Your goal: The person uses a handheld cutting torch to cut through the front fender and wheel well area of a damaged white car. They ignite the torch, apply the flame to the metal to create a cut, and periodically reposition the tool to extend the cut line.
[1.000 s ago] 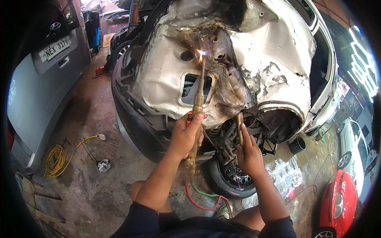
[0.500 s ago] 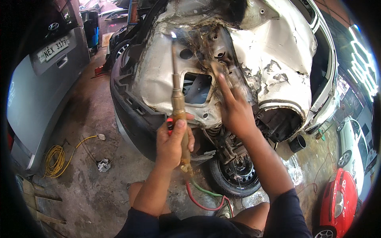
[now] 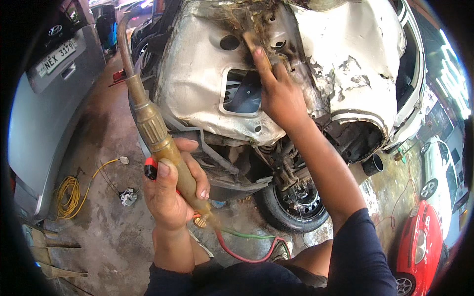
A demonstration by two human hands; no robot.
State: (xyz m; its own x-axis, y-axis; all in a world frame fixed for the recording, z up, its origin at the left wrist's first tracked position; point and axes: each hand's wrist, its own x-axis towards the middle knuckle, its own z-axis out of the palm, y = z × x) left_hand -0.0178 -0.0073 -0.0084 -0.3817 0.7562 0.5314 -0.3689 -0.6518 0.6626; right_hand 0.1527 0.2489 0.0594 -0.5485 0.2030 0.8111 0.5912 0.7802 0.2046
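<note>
**Left hand on torch, right hand on tan tool at scorched seam**

Left hand [image 3: 173,195]: fingers wrapped around the brass-coloured torch [image 3: 157,133], clamped on its body, thumb along the near side. Torch sits left of the car body, tilted, nozzle pointing far-left. Can't tell if the bright spot by the nozzle tip is flame. A red-and-black object [image 3: 150,168] is tucked at the thumb of the same hand. 1 red hose [image 3: 242,256] and 1 green hose [image 3: 249,236] trail from the near end of the torch.

Right hand [image 3: 286,101]: closed on a tan, flat-sided tool [image 3: 251,43], index finger laid along it, other fingers partly hidden. Tool's far end is at the scorched strip [image 3: 291,54], right of the bare metal panel [image 3: 195,98]. Can't tell if it touches.

Panel has 1 large rectangular opening [image 3: 242,92], left of the right hand. Wheel [image 3: 298,204] with black rim sits nearer, below the body. Black cylinder [image 3: 373,165] on the floor to the right. Yellow cord [image 3: 69,197] coiled on the floor, left. Red car [image 3: 419,241] near-right, white car [image 3: 439,170] beyond it. Grey vehicle [image 3: 49,113] far left.
</note>
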